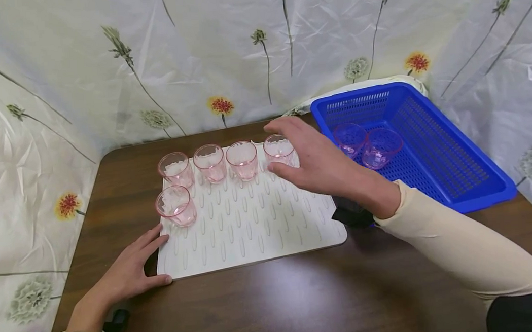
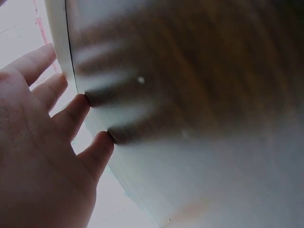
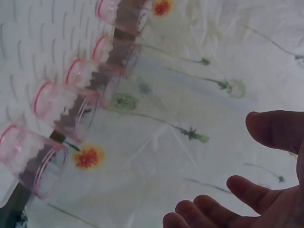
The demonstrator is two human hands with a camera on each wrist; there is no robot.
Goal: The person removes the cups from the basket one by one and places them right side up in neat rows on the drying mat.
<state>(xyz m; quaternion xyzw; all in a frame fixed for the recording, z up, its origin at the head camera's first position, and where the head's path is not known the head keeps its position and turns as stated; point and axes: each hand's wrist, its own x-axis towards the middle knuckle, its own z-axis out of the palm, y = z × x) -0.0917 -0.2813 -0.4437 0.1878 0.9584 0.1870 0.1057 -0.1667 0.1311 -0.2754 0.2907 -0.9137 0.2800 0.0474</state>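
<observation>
A white ribbed drying mat [image 1: 256, 232] lies on the table with several clear pink glasses on it. Four-finger spread and thumb of my left hand [image 1: 128, 271] rest against the mat's left edge, just below a front glass [image 1: 177, 212]. Above the mat's back right part, my right hand [image 1: 318, 160] hovers with thumb and fingers apart, overlapping the rightmost glass [image 1: 277, 147] in the head view. The right wrist view shows that hand [image 3: 247, 204] with nothing between its fingers, apart from the row of glasses [image 3: 64, 109].
A blue plastic basket [image 1: 467, 159] stands at the right with two pink glasses [image 1: 381, 149] inside, beside the right forearm. Flowered cloth [image 1: 222, 47] hangs behind the brown wooden table [image 1: 274, 307] and along its sides.
</observation>
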